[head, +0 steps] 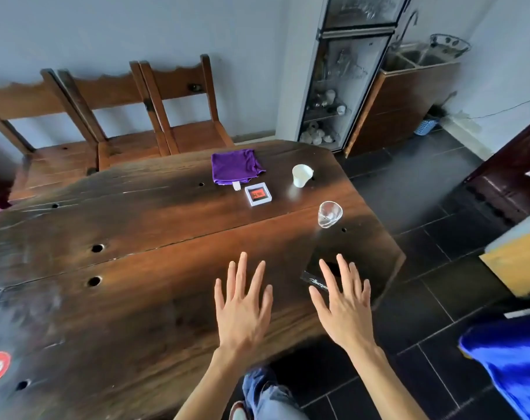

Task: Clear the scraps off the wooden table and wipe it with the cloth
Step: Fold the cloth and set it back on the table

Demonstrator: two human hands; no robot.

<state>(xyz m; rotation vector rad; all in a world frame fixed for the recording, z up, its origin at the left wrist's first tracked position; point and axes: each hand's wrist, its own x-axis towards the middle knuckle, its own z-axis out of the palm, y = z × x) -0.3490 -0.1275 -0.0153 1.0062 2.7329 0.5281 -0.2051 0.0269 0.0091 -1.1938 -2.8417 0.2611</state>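
A folded purple cloth lies at the far side of the dark wooden table. A small white scrap sits just in front of it. My left hand and my right hand hover above the table's near right corner, palms down, fingers spread and straight, holding nothing. Under my right hand's fingers stands a black box, partly hidden.
A white-framed red card, a white cup and a clear glass stand on the table's right part. Wooden chairs line the far side. A glass cabinet and sink unit stand beyond. Dark tiled floor lies to the right.
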